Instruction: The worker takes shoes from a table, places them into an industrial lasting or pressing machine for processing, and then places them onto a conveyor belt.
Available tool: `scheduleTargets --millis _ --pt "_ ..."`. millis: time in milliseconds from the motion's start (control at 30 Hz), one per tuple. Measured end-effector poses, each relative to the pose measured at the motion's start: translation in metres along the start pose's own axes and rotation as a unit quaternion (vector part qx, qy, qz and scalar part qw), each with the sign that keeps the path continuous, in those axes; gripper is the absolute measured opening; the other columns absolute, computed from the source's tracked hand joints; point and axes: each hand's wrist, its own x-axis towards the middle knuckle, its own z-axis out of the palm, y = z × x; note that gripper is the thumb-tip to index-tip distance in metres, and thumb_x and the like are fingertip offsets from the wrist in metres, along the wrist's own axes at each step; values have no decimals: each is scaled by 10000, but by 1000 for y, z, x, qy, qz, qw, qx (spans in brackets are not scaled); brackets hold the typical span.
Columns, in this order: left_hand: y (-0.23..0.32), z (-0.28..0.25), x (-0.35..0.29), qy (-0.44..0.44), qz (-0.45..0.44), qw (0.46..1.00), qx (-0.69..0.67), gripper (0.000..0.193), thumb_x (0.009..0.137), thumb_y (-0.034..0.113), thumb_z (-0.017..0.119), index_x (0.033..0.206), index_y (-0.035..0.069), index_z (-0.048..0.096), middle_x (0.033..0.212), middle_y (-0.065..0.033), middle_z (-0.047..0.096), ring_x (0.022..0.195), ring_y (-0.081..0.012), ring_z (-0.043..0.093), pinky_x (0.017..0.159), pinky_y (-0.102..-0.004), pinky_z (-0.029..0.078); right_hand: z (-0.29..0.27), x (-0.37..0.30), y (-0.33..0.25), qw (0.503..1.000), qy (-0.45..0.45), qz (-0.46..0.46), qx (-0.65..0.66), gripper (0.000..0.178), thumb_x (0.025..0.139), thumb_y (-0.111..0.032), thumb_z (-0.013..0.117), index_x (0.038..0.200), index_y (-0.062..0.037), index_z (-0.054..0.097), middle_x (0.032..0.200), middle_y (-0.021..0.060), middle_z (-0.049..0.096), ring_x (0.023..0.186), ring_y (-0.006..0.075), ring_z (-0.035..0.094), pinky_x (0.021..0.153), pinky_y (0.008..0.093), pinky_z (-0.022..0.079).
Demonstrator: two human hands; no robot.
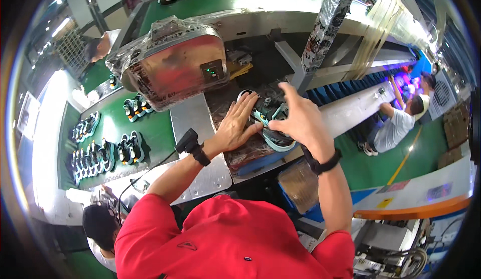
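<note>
A sneaker [273,109] in black, white and mint green lies on a plastic-wrapped work surface [239,157] in front of me. My left hand [234,124] lies along the sneaker's left side, fingers stretched out and thumb pointing at the laces. On the other side, my right hand [306,122] is spread and curved, its thumb near the middle of the sneaker. It hides part of the upper, and I cannot tell how firmly it touches. A dark band circles each wrist; the left one carries a small black device.
A metal box [175,68] with a small control panel stands beyond my left hand. Several sneakers line the green conveyor [111,128] at left. A wrapped post [326,33] rises at upper right. Co-workers [396,126] sit at right; another person [102,229] is at lower left.
</note>
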Motion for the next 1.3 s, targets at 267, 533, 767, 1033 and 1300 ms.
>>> scheduleTargets --millis 267,533,767,1033,1300 --pt "-9 -7 -1 27 13 998 -56 763 840 258 713 1438 -34 340 1513 -238 307 1417 -419 262 1149 -472 261 49 22 8 997 31 77 9 500 661 -193 762 1122 -94 595 886 185 698 871 381 672 790 444 527" --pt "-24 -3 -6 67 -27 975 -211 705 831 138 720 1408 -69 373 1461 -276 376 1366 -389 373 1125 -423 301 64 22 1 979 122 157 -40 560 674 -207 758 1190 -94 572 885 210 680 833 388 668 721 439 518" --pt "-15 5 -3 5 -27 964 -266 637 911 171 653 1415 -88 363 1438 -241 432 1326 -293 425 1113 -390 311 74 -29 -9 935 321 147 7 558 699 -251 775 1182 -95 544 939 181 669 841 361 668 719 449 518" --pt "95 -2 -60 -212 -123 726 -643 561 949 352 595 1328 -38 453 1223 -123 570 1103 -206 578 948 -353 460 79 -187 -107 720 565 197 352 735 667 -159 801 1319 -46 483 1197 102 577 1137 192 535 998 309 407" --pt "328 45 -170 -503 43 630 -589 386 991 259 541 1237 -39 537 1113 -46 622 1001 -132 581 860 -287 467 43 -456 -171 582 731 284 215 651 665 -82 813 1252 -35 536 1023 60 634 887 121 591 786 264 505"
